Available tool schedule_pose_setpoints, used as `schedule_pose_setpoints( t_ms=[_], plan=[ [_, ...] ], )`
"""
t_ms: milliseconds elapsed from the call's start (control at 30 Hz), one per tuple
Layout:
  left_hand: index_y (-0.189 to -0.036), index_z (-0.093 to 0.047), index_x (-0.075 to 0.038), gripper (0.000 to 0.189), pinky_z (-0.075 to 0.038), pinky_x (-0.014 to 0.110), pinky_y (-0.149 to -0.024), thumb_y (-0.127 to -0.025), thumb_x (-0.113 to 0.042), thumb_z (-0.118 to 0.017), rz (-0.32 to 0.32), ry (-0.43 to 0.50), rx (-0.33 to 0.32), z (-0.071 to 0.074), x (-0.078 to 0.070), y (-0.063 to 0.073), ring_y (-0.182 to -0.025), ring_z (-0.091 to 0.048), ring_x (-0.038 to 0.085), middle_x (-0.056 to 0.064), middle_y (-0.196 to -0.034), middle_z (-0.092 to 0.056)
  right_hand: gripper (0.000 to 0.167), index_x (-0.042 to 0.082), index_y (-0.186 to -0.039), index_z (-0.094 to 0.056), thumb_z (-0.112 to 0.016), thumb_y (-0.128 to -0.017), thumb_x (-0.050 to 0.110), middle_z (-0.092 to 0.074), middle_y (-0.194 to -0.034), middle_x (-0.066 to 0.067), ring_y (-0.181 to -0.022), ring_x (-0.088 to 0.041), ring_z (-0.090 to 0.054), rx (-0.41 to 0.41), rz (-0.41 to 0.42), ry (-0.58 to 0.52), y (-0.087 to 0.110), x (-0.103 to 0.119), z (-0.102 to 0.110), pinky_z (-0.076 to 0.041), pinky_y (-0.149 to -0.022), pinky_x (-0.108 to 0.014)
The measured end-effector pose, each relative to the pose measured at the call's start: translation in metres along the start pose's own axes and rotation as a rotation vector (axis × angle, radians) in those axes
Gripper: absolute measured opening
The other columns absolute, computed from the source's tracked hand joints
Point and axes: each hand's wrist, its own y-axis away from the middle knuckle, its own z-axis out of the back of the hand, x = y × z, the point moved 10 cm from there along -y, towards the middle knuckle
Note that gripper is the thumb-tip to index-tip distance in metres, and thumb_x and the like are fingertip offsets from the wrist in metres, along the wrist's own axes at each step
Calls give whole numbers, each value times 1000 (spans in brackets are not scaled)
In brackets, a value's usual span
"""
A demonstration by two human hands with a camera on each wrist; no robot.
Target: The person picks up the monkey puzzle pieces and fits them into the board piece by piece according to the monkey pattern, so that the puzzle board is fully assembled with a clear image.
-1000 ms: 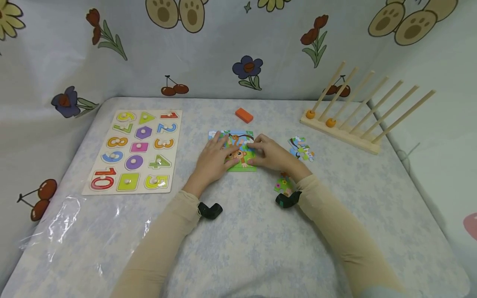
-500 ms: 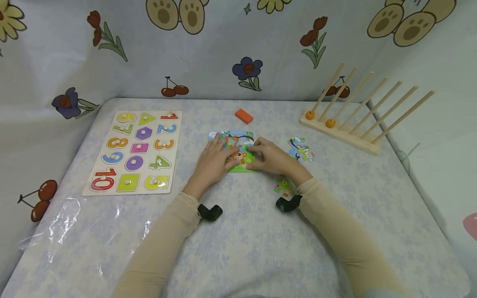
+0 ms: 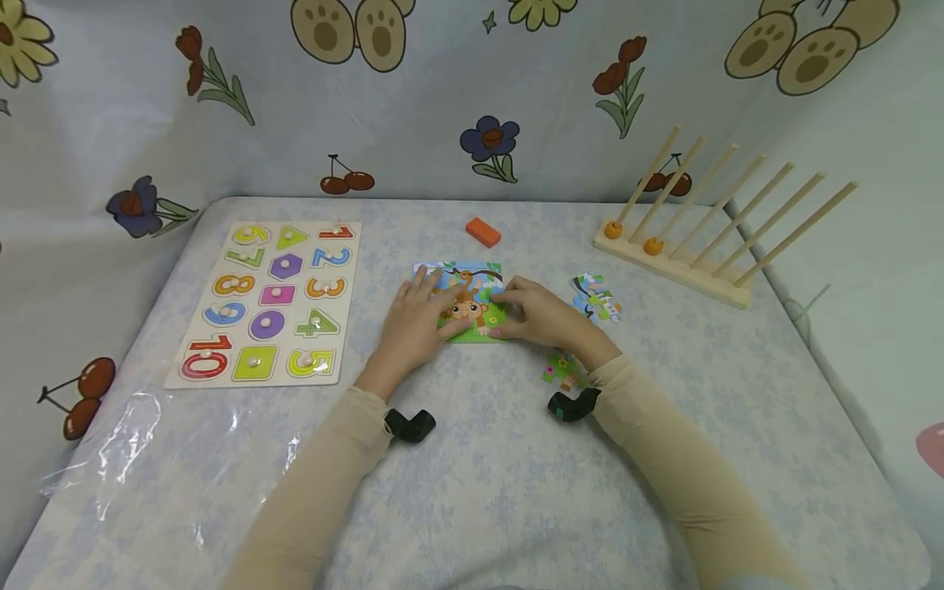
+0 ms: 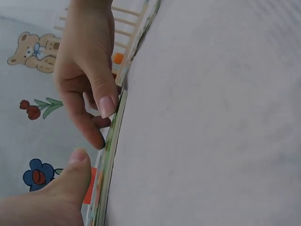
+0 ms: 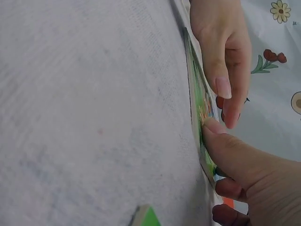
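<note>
A jigsaw puzzle [image 3: 472, 283] with a monkey picture lies flat on the table in the head view, several of its pieces fitted together. My left hand [image 3: 413, 324] spreads over its left side, thumb pointing inward near the monkey's face. On the right side, my right hand [image 3: 542, 311] touches the puzzle with its thumb and index finger, set apart from each other. The right wrist view shows the right thumb [image 5: 230, 146] pressing on the puzzle's surface. Loose joined pieces [image 3: 596, 297] lie right of the right hand, and another piece group [image 3: 564, 370] sits by its wrist.
A number-and-shape peg board [image 3: 276, 303] lies at the left. Behind the puzzle is an orange block [image 3: 483, 232]. A wooden rack [image 3: 671, 262] with tall rods and two orange beads stands at the back right. Clear plastic [image 3: 125, 434] lies at the left edge.
My left hand has shifted slightly left and toward me, uncovering more of the monkey picture. The right hand has stayed nearly in place at the puzzle's right side.
</note>
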Motion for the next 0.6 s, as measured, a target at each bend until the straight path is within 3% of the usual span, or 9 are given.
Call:
schedule_pose_setpoints(
  t_ms=[133, 267, 600],
  plan=[
    [-158, -29, -14, 101, -11, 49, -127, -83, -75, -58, 75, 61, -1, 3, 16, 8, -156, -3, 31, 14, -167, -15, 53, 13, -136, -61, -72, -91, 39, -57, -110, 0, -88, -17, -49, -22, 3, -63, 6, -4, 7, -45, -76, -33],
    [-159, -18, -8, 119, -11, 48, -127, -75, -78, -64, 121, 122, 12, 3, 28, 19, -156, -1, 31, 16, -167, -10, 42, 14, -135, -61, -64, -98, 33, -58, -110, -1, -90, -19, -53, -60, -10, -93, 13, -13, 20, -48, -77, -34],
    [-159, -7, -1, 129, -8, 49, -127, -73, -76, -68, 131, 155, 39, -2, 33, 32, -156, 1, 31, 17, -167, -7, 36, 9, -133, -62, -54, -103, 27, -61, -112, -6, -87, -20, -49, -215, -54, -122, 42, -48, 59, -43, -70, -33]
  ],
)
